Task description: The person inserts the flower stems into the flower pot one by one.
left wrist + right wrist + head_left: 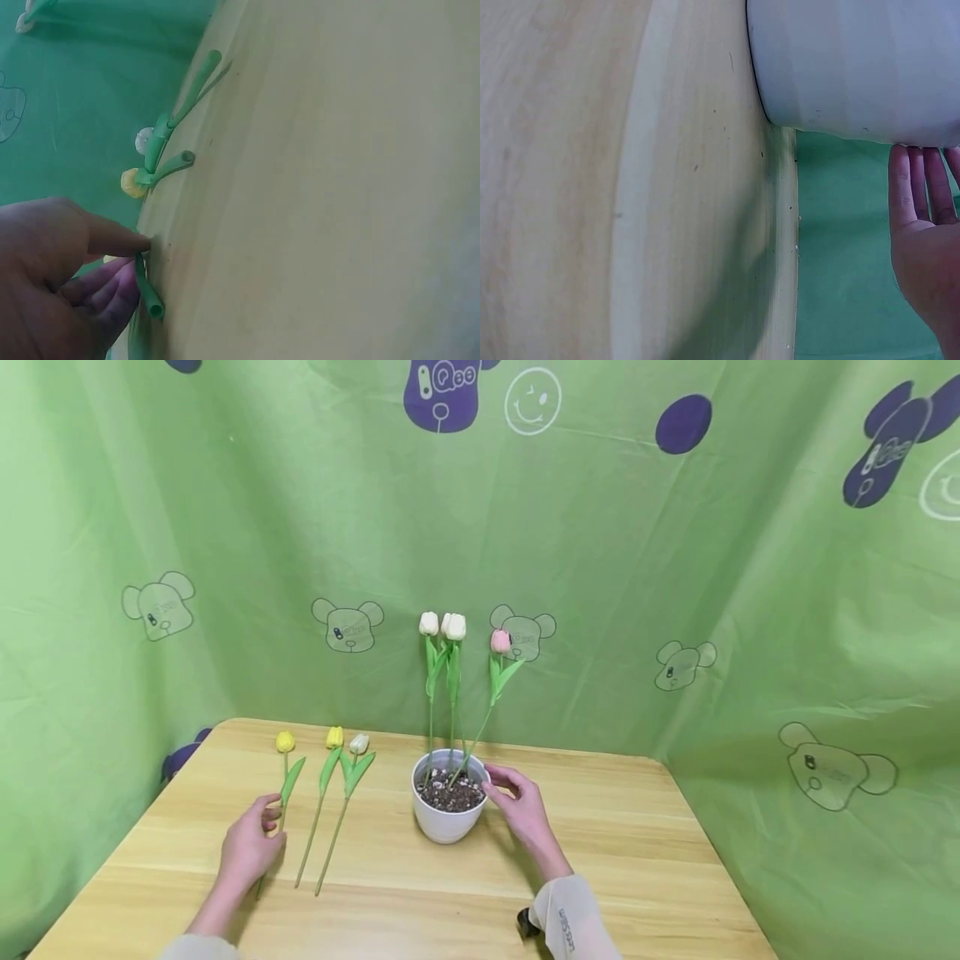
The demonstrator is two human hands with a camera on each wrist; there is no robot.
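My left hand (251,847) pinches a yellow tulip's stem (148,289); my right hand (519,810) rests against the white pot (447,822).

The stem sits between my left thumb and curled fingers, flat on the worktop (637,860), its bloom (285,742) beyond my fingertips. Two more tulips (337,793) lie just to that hand's right. My right fingers (919,184), straight and held together, touch the pot's rim, where three tulips stand in pebbles. My left palm hides part of the stem.
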